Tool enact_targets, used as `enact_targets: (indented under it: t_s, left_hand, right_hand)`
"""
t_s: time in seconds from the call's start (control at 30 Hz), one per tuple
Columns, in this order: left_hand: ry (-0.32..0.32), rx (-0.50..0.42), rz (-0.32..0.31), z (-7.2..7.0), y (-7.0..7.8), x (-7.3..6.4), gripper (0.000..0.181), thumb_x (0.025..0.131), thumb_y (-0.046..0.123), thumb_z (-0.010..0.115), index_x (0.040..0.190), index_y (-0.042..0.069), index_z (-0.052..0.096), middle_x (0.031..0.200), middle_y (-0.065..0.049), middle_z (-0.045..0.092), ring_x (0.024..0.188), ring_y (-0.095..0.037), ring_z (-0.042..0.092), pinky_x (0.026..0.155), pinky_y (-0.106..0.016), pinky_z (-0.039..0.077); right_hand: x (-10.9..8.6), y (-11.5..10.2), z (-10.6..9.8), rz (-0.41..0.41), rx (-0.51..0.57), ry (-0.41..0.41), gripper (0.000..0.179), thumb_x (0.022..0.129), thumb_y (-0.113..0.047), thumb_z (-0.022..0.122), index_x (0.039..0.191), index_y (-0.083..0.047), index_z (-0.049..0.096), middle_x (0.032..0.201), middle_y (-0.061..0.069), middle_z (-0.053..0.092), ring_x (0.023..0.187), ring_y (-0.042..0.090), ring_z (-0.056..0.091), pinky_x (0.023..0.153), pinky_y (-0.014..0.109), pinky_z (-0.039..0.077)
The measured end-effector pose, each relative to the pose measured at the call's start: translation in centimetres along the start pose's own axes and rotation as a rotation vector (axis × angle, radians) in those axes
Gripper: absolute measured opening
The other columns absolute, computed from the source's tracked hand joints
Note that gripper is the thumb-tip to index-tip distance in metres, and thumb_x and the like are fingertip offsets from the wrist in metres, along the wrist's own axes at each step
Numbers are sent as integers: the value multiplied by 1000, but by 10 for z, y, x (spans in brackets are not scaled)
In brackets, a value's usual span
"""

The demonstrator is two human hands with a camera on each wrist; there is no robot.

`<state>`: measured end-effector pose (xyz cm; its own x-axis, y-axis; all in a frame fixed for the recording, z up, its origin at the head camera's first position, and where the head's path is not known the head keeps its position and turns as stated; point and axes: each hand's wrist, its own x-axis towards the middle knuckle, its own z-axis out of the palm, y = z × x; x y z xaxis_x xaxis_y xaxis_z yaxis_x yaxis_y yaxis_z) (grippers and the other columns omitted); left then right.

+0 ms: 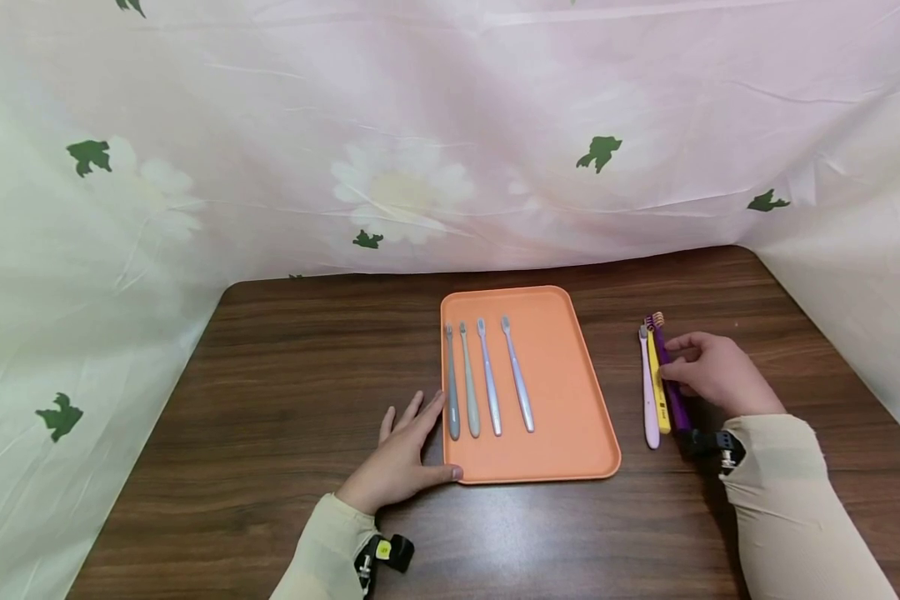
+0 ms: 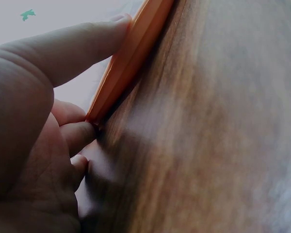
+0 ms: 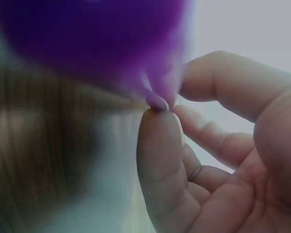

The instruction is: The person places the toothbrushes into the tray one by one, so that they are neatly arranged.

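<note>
An orange tray (image 1: 566,400) lies on the table, bearing a dark grey toothbrush (image 1: 452,400), a grey-green toothbrush (image 1: 471,400) and two pale blue-violet toothbrushes, all roughly side by side with heads pointing away. My left hand (image 1: 401,467) rests against the tray's near left corner, fingers spread along the side and thumb (image 2: 102,41) on the rim. To the right of the tray, my right hand (image 1: 716,375) pinches a purple toothbrush (image 1: 677,408) between thumb and fingers. Beside it lie a yellow toothbrush (image 1: 657,392) and a lilac toothbrush (image 1: 649,408). The purple handle (image 3: 92,34) looms blurred in the right wrist view.
Dark wood-grain table (image 1: 307,358) extends on both sides of the tray. A pale flowered cloth (image 1: 495,192) hangs behind the table and along its sides. Each wrist carries a small black camera.
</note>
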<state>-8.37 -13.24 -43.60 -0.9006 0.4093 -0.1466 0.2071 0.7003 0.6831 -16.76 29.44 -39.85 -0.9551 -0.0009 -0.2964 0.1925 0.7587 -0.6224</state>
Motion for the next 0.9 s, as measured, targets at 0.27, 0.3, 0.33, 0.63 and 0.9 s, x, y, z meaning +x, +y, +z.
enact_targets:
  t_s: [0.27, 0.3, 0.33, 0.63, 0.9]
  left_hand:
    - [-9, -6, -8, -2, 1, -1, 100, 75, 46, 74, 151, 24, 12, 153, 6, 18, 142, -18, 1, 107, -48, -13]
    - [-10, -7, -10, -2, 2, -1, 100, 75, 46, 74, 151, 24, 12, 153, 6, 17, 142, -18, 0, 107, -47, -13]
    - [-11, -8, -14, -2, 2, -1, 100, 75, 47, 74, 151, 25, 12, 153, 7, 17, 141, -17, 0, 107, -47, -13]
    - [-6, -2, -5, 0, 0, -1, 101, 75, 49, 72, 151, 24, 12, 153, 6, 17, 142, -18, 1, 107, -48, -13]
    - [-8, 3, -5, 0, 0, -1, 101, 75, 49, 72, 151, 23, 11, 153, 7, 17, 142, -18, 1, 107, -48, -13]
  right_hand:
    - [0, -13, 7, -76, 47, -1, 50, 83, -21, 67, 121, 7, 50, 93, 19, 63, 68, 18, 64, 60, 34, 54]
    - [0, -14, 8, -82, 48, 0, 49, 83, -20, 67, 121, 7, 50, 93, 19, 64, 68, 18, 64, 60, 33, 54]
    - [-1, -15, 8, -86, 50, -1, 50, 83, -20, 67, 121, 7, 50, 93, 19, 64, 68, 18, 64, 60, 33, 54]
    - [-3, -27, 14, -130, -1, 7, 47, 83, -22, 68, 118, 4, 52, 89, 15, 65, 68, 18, 62, 59, 31, 51]
    - [-1, -42, 22, -145, 31, -14, 44, 83, -20, 68, 118, 1, 53, 83, 11, 63, 63, 19, 60, 55, 32, 49]
